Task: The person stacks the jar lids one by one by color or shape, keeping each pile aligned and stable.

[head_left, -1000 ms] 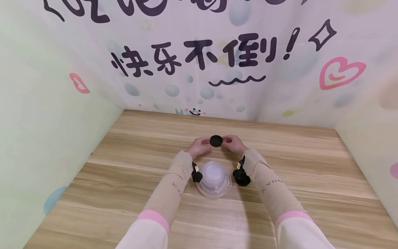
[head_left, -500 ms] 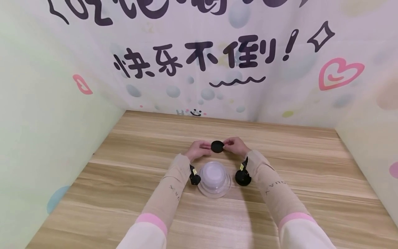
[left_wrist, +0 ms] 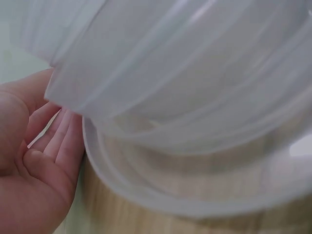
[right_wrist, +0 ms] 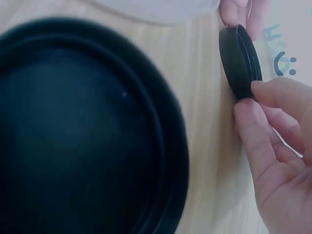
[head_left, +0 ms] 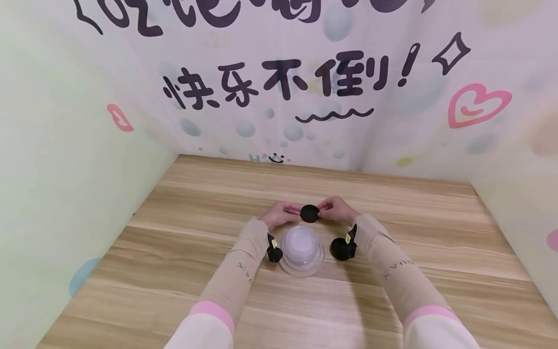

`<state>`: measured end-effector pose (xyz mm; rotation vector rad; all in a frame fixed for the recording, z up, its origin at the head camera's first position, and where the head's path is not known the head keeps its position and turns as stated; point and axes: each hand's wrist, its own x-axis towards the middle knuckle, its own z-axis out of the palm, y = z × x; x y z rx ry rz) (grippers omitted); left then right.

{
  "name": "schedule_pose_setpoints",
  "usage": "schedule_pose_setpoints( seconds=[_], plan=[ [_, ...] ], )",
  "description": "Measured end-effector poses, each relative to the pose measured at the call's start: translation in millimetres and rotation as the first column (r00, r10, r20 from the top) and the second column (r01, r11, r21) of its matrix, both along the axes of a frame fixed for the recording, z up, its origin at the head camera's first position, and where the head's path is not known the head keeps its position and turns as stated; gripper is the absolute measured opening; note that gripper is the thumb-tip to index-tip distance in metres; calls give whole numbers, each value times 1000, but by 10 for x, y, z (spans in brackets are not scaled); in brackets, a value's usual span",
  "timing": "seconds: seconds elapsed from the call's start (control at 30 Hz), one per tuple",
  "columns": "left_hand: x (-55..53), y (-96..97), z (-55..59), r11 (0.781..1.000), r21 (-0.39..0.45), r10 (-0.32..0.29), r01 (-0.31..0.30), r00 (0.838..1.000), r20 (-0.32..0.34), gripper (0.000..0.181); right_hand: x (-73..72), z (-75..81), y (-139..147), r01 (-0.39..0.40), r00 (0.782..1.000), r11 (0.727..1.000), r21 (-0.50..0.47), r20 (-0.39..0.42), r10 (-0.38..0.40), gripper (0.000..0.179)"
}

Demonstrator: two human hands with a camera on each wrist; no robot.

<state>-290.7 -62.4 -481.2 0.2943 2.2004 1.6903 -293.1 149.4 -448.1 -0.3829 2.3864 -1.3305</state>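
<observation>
A small black round lid is raised between both hands beyond the plastic containers. My right hand pinches its right rim between thumb and fingertips, seen closely in the right wrist view, where the lid stands edge-on. The left hand has its fingers stretched out against the lid's left side; in the left wrist view those fingertips are hidden behind clear plastic. Nearer the person, translucent plastic containers are stacked on a wider clear base. Another, larger black round lid lies below the right wrist.
The containers stand on a wood-grain table. A printed cloth wall rises at the table's far edge, with side walls left and right. Black wrist cameras hang close to the containers and the larger lid.
Both hands have come slightly nearer the person and shifted right, bringing the small black lid down closer to the containers. The containers and the larger black lid have stayed in place.
</observation>
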Motion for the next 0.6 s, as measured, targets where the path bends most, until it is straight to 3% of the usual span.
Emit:
schedule_pose_setpoints(
  seconds=[0.03, 0.07, 0.3, 0.47, 0.53, 0.6],
  plan=[
    [6, 11, 4, 1000, -1, -4, 4, 1000, -6, 29, 8, -2, 16, -2, 1000, 1000, 0, 3, 2, 26],
    [82, 32, 125, 1000, -22, 9, -9, 1000, 16, 29, 15, -4, 28, -2, 1000, 1000, -1, 10, 2, 26],
    [267, 38, 411, 999, 11, -38, 38, 999, 34, 31, 61, 14, 47, -7, 1000, 1000, -9, 23, 7, 29],
    [159, 46, 236, 1000, -13, -12, 12, 1000, 14, 32, 72, 43, 32, -17, 1000, 1000, -2, 13, 17, 32],
    [121, 50, 163, 1000, -23, 3, -3, 1000, -1, 31, 73, 50, 20, -8, 999, 1000, -25, 40, 9, 33],
    [118, 63, 162, 999, -35, 20, -20, 1000, -1, 31, 75, 50, 4, 4, 997, 999, -53, 77, 0, 33]
  ],
)
